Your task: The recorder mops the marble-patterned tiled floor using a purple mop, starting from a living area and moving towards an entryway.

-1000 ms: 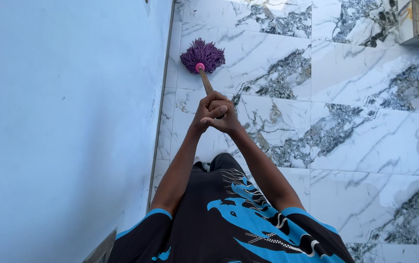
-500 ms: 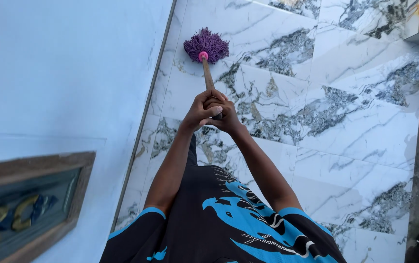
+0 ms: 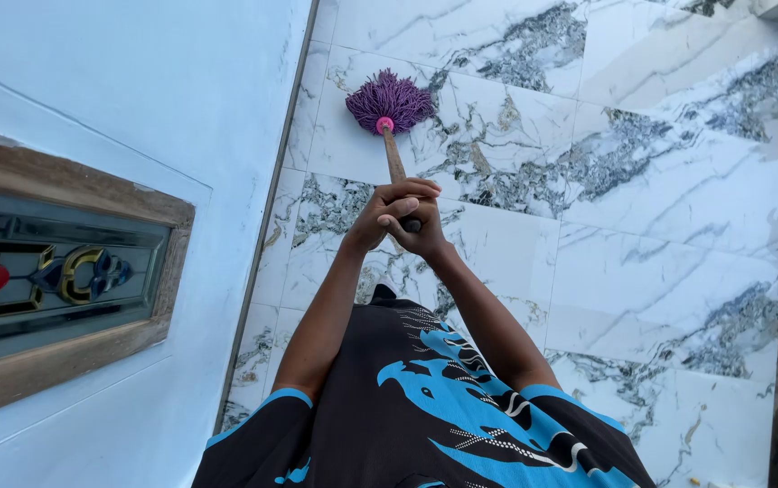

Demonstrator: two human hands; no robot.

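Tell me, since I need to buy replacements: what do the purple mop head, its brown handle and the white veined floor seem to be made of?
Purple mop head: soft yarn or cotton strands, matte, seen as loose cords; the pink collar looks like plastic. Brown handle: probably wood, dull brown and unvarnished. White veined floor: glossy tiles with grout lines, marble or marble-look ceramic; which one cannot be told. Both the left hand and right hand grip the handle.

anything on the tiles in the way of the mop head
Nothing visible does. The purple mop head rests on bare marble floor, with the white wall off to its left.
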